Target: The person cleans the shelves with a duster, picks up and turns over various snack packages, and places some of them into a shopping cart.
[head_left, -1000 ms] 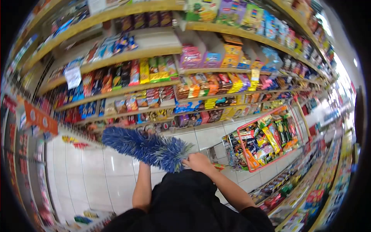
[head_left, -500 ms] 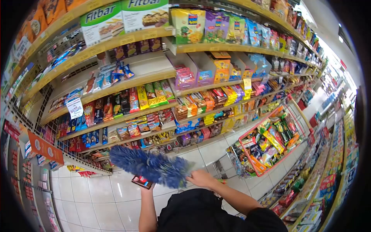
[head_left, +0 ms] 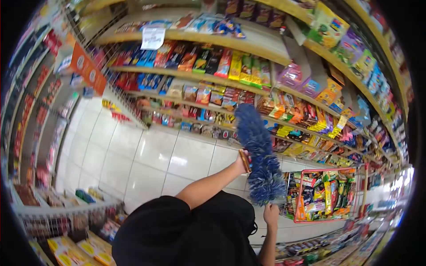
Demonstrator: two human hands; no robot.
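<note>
A fluffy blue duster (head_left: 259, 150) stands out in front of me, its head pointing toward the lower shelves. My right hand (head_left: 271, 214) is closed around its handle end, just below the fibres. In my left hand (head_left: 239, 165) is a chocolate bar (head_left: 245, 161) in dark brown packaging with some red, seen mostly edge-on. The fingers are wrapped round the bar, close beside the duster's left side, and are partly hidden by it. Behind the duster's tip, rows of wrapped bars (head_left: 203, 95) fill a low shelf.
A red-rimmed shopping cart (head_left: 328, 170) heaped with packaged snacks stands to my right. Snack shelving (head_left: 191, 73) runs across the front and curves away right. At left are a wire end panel with an orange sign (head_left: 88, 68), more shelving and a white-edged basket (head_left: 66, 210). White tiles (head_left: 153, 148) cover the floor.
My view has turned left and down. The duster has swung from lying sideways to pointing forward. My left hand, with the chocolate bar, is now farther forward beside the duster.
</note>
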